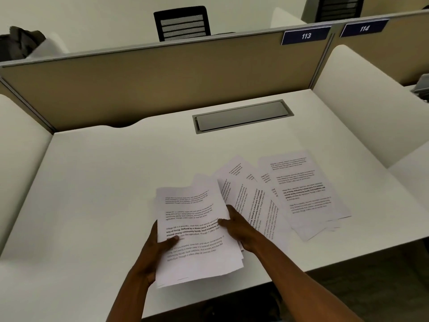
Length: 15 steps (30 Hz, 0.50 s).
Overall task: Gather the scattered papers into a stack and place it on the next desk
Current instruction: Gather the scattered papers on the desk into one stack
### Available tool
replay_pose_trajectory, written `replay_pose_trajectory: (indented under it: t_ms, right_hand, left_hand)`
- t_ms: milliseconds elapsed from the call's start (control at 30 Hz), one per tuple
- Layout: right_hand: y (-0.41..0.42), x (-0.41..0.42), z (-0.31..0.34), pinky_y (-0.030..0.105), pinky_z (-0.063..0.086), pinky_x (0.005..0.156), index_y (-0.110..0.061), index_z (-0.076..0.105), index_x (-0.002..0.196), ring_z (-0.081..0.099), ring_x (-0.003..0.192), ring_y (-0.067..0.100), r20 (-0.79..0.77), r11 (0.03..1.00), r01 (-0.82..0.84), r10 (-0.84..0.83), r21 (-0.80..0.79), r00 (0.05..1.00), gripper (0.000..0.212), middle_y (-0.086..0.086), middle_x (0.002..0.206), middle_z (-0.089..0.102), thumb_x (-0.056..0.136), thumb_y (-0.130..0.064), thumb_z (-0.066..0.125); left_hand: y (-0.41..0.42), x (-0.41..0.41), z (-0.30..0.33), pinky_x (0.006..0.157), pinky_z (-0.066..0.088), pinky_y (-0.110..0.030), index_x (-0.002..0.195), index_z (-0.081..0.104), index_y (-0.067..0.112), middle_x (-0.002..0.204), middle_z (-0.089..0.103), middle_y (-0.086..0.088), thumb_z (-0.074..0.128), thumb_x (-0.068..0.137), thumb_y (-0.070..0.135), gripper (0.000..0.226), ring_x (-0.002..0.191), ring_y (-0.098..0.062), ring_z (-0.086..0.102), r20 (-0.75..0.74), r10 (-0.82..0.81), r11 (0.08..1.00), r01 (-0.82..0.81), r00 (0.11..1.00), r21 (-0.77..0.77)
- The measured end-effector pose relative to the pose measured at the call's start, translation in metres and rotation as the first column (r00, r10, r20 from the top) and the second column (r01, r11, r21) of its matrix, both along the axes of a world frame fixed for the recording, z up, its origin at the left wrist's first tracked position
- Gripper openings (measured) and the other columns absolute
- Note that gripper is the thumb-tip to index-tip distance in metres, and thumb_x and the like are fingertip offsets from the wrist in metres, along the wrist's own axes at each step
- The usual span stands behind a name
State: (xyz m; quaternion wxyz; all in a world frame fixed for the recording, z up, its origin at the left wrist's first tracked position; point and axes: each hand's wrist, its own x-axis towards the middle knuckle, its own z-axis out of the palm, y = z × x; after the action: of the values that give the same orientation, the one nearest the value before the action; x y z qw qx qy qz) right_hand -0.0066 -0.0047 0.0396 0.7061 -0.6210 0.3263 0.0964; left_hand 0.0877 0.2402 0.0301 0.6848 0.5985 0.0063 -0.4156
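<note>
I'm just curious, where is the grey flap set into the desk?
The grey flap sits flush in the desk at its far edge, right of centre, just before the tan partition and beyond the scattered papers.

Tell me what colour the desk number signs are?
Dark blue with white numbers, 113 and 114, clearest in the head view.

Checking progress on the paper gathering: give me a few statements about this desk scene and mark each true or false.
1. Both hands hold the stack. True: the left hand grips its left edge, the right hand its right edge.
2. All papers are gathered. False: loose sheets lie on the desk to the right.
3. The panel sign reads 113. True.
4. The grommet lid stands open. False: it lies shut.
5. A chair stands behind the panel. True.
</note>
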Motion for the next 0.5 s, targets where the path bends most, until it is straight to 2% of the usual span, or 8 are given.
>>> replay_pose_trajectory:
  t_ms: [33, 133, 167, 200, 267, 333, 433, 500]
  right_hand:
    - [-0.003, -0.002, 0.001, 0.034, 0.053, 0.097, -0.029, 0.036, 0.143, 0.058, 0.116, 0.015, 0.028, 1.000, -0.001, 0.002, -0.024, 1.000, 0.048, -0.006, 0.133, 0.054, 0.100, -0.015, 0.052]
    - [-0.016, -0.008, 0.007, 0.010, 0.047, 0.079, -0.043, 0.034, 0.137, 0.052, 0.102, -0.010, 0.089, 0.999, 0.015, -0.011, -0.048, 0.996, 0.046, -0.031, 0.116, 0.049, 0.100, -0.023, 0.053]
    - [-0.019, -0.010, 0.009, 0.010, 0.045, 0.081, -0.044, 0.031, 0.139, 0.050, 0.103, -0.012, 0.088, 0.998, -0.008, 0.014, -0.068, 0.996, 0.048, -0.035, 0.116, 0.046, 0.100, -0.027, 0.053]
    - [-0.021, -0.012, 0.010, 0.013, 0.043, 0.091, -0.043, 0.029, 0.142, 0.049, 0.109, -0.009, 0.083, 0.994, -0.049, 0.057, -0.096, 0.995, 0.050, -0.034, 0.121, 0.044, 0.100, -0.030, 0.053]
    - [-0.025, -0.018, 0.008, 0.026, 0.033, 0.110, -0.034, 0.023, 0.151, 0.041, 0.130, 0.006, 0.059, 0.975, -0.124, 0.137, -0.185, 0.989, 0.058, -0.021, 0.140, 0.040, 0.100, -0.029, 0.051]
    - [-0.032, -0.026, 0.005, 0.025, 0.024, 0.112, -0.029, 0.019, 0.155, 0.033, 0.138, 0.010, 0.046, 0.954, -0.124, 0.142, -0.272, 0.989, 0.062, -0.008, 0.156, 0.032, 0.101, -0.022, 0.048]
    - [-0.058, -0.043, 0.006, 0.026, 0.020, 0.114, -0.027, 0.012, 0.157, 0.024, 0.146, 0.012, 0.060, 0.966, -0.032, 0.049, -0.256, 0.997, 0.066, -0.006, 0.162, 0.021, 0.102, -0.024, 0.049]
    - [-0.086, -0.056, 0.008, 0.032, 0.020, 0.119, -0.028, 0.012, 0.157, 0.022, 0.148, 0.014, 0.066, 0.971, 0.016, 0.000, -0.239, 0.998, 0.070, -0.006, 0.163, 0.019, 0.100, -0.025, 0.054]
  left_hand:
    - [-0.003, 0.000, 0.001, 0.084, 0.060, -0.051, 0.140, 0.049, 0.035, 0.132, 0.068, -0.008, 0.075, 0.085, 0.004, 0.068, 0.115, -0.037, 0.069, 0.006, 0.016, 1.000, -0.016, 1.000, -0.013]
    - [-0.015, -0.004, 0.005, 0.083, 0.061, -0.048, 0.138, 0.051, 0.038, 0.132, 0.068, -0.003, 0.075, 0.085, 0.008, 0.065, 0.115, -0.032, 0.069, 0.047, 0.067, 0.998, -0.066, 0.997, -0.013]
    - [-0.021, -0.007, 0.005, 0.082, 0.061, -0.047, 0.137, 0.051, 0.039, 0.131, 0.069, -0.002, 0.077, 0.084, 0.010, 0.066, 0.114, -0.031, 0.070, 0.070, 0.077, 0.997, -0.078, 0.995, 0.001]
    - [-0.028, -0.010, 0.006, 0.081, 0.062, -0.046, 0.136, 0.051, 0.039, 0.130, 0.069, -0.002, 0.078, 0.082, 0.011, 0.066, 0.112, -0.030, 0.071, 0.089, 0.082, 0.996, -0.084, 0.993, 0.017]
    - [-0.044, -0.020, 0.006, 0.079, 0.062, -0.045, 0.135, 0.052, 0.035, 0.128, 0.070, -0.003, 0.080, 0.080, 0.013, 0.066, 0.108, -0.029, 0.072, 0.117, 0.087, 0.994, -0.093, 0.989, 0.048]
    - [-0.061, -0.031, 0.005, 0.076, 0.062, -0.041, 0.135, 0.052, 0.032, 0.126, 0.070, -0.003, 0.081, 0.078, 0.013, 0.067, 0.106, -0.026, 0.073, 0.125, 0.100, 0.991, -0.110, 0.987, 0.071]
    - [-0.084, -0.042, 0.009, 0.076, 0.063, -0.035, 0.139, 0.048, 0.035, 0.126, 0.071, 0.004, 0.083, 0.075, 0.022, 0.074, 0.106, -0.019, 0.073, 0.148, 0.094, 0.989, -0.109, 0.985, 0.096]
    - [-0.102, -0.048, 0.009, 0.087, 0.061, -0.041, 0.142, 0.046, 0.035, 0.130, 0.069, 0.005, 0.082, 0.076, 0.026, 0.077, 0.112, -0.019, 0.070, 0.155, 0.056, 0.991, -0.074, 0.986, 0.112]
